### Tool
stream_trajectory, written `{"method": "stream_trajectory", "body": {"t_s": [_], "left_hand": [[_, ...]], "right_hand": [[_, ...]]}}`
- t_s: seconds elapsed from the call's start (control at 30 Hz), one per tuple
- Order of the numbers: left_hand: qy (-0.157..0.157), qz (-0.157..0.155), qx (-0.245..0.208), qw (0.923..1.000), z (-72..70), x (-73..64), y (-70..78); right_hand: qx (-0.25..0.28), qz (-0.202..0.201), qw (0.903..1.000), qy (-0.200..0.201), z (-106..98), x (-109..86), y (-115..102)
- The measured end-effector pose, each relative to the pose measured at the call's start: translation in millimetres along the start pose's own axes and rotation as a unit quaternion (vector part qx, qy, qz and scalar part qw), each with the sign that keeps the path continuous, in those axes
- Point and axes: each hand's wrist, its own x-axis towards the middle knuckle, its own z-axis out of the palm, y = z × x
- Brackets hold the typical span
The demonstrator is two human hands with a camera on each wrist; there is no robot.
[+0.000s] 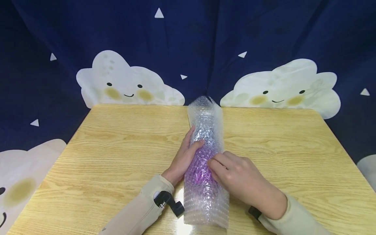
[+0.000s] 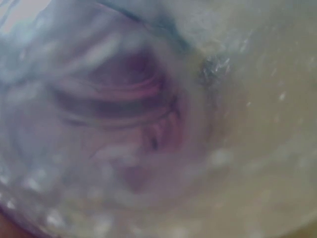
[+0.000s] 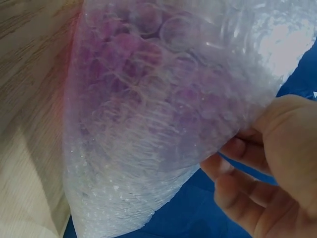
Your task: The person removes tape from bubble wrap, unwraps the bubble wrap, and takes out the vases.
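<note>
A long roll of bubble wrap point(image 1: 207, 204) lies lengthwise down the middle of the table, around a bottle point(image 1: 202, 160) that shows through, purple below and clear toward the far end. My left hand point(image 1: 182, 160) holds the roll from its left side, thumb across the top. On the opposite side, my right hand point(image 1: 239, 176) pinches the wrap's free edge with thumb and fingers. The right wrist view shows those fingertips at the edge of the bubble wrap point(image 3: 129, 158). Filling the left wrist view is the blurred purple bottle point(image 2: 119, 104) behind plastic.
The wood-grain table point(image 1: 126, 137) extends to both sides of the roll. Behind it hangs a dark blue curtain point(image 1: 188, 39) printed with smiling clouds and white triangles. A black wrist mount point(image 1: 168, 200) sits on the left sleeve, close to the wrap.
</note>
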Motion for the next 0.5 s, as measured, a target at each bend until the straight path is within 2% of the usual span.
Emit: {"method": "stream_trajectory", "body": {"t_s": [0.5], "left_hand": [[0.000,0.007,0.000,1.0000,0.4,1.4,0.3]], "right_hand": [[0.019,0.018,0.9995,0.017,5.6,-0.3,1.5]]}}
